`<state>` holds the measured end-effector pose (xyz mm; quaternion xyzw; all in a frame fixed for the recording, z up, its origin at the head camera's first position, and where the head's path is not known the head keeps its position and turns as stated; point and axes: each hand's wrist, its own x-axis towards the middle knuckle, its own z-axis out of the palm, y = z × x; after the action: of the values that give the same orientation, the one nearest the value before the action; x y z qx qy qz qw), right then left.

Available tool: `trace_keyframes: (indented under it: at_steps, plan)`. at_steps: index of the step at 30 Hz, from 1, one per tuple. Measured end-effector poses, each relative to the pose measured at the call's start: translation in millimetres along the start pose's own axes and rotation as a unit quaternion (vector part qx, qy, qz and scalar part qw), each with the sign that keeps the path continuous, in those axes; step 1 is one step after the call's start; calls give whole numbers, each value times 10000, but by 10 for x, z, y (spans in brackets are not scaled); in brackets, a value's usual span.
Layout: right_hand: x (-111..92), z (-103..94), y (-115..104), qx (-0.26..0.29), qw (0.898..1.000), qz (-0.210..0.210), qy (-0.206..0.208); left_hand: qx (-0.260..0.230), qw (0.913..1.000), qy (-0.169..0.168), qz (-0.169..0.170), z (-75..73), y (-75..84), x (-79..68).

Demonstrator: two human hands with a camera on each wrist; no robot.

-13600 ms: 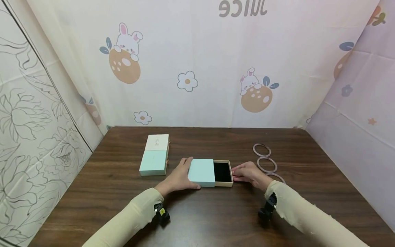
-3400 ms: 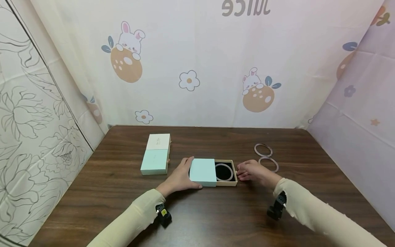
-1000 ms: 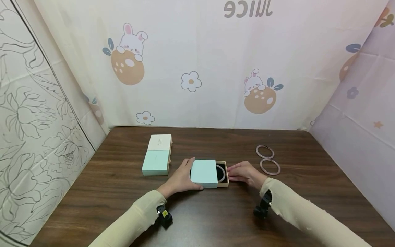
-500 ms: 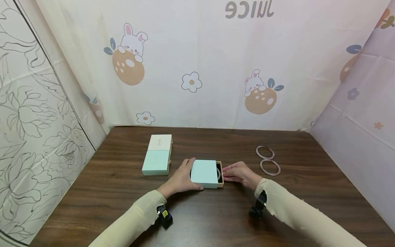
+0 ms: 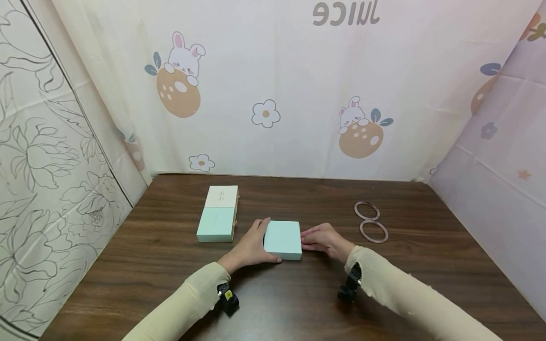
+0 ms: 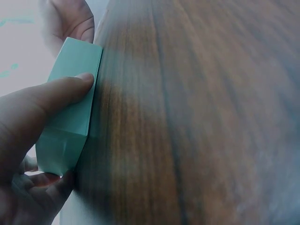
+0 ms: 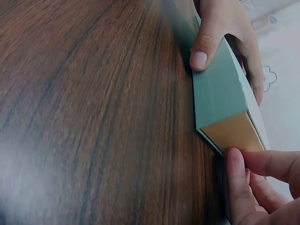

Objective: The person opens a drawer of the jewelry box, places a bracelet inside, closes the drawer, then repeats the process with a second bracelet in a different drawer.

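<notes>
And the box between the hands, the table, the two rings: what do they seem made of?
Box: probably cardboard, matte mint; thin, crisp edges.
Table: wood or wood-look laminate, slightly glossy; dark grain, soft glare.
Rings: pale, smooth-looking; stone, glass or plastic, too small to tell.

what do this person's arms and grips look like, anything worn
The left sleeve and right sleeve are long and cream. The left wrist device, black, has a yellow mark; the right wrist device, also black, shows none. The left grip and right grip are ungloved.

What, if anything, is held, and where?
The left hand grips the mint box at its left end, thumb on near side. The right hand touches the drawer front; pinch unclear.
</notes>
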<state>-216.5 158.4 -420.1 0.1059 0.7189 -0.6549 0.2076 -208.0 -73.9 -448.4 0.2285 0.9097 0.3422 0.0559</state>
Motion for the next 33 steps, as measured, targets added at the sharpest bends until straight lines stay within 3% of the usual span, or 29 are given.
trace_keyframes:
  at_steps: [15,33]
  plan:
    - [-25,56,-9,-151,9994,25,297,30,10000,1,0,5,1,20]
    - [-180,150,63,-461,9957,-602,525,-16,9998,153,-86,49,53,6]
